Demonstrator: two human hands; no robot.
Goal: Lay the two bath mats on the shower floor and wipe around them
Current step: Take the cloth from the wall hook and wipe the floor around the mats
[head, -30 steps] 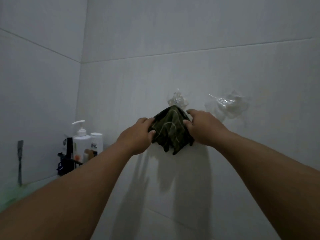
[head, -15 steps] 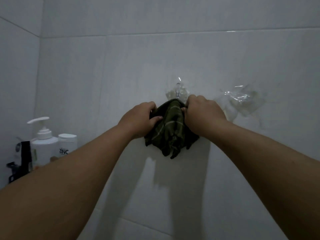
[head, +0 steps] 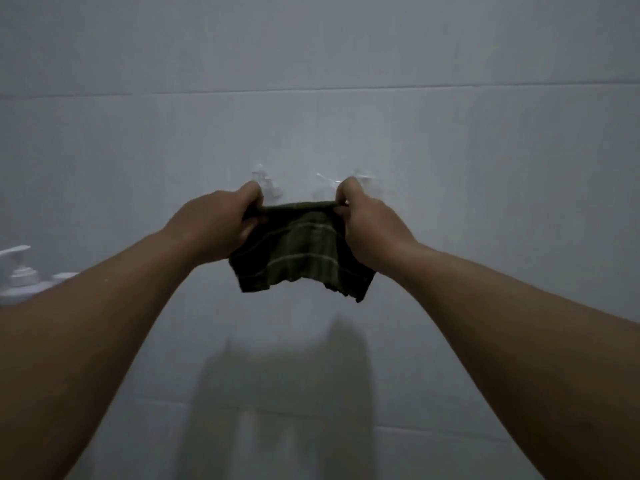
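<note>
A dark green cloth [head: 301,254] with pale stripes hangs stretched between my two hands, in front of the white tiled wall. My left hand [head: 218,223] pinches its upper left corner and my right hand [head: 367,226] pinches its upper right corner. The cloth's top edge is pulled taut just below two clear plastic wall hooks, the left hook [head: 265,180] and the right hook [head: 360,180]. No bath mat and no shower floor are in view.
A white pump bottle [head: 17,271] and the cap of a second white bottle [head: 64,276] stand at the far left edge, partly hidden by my left forearm. The tiled wall [head: 346,98] fills the rest of the view.
The cloth was bunched under the left hook; my hands have moved apart and spread it wide. The view has shifted right, pushing the bottles to the frame's edge.
</note>
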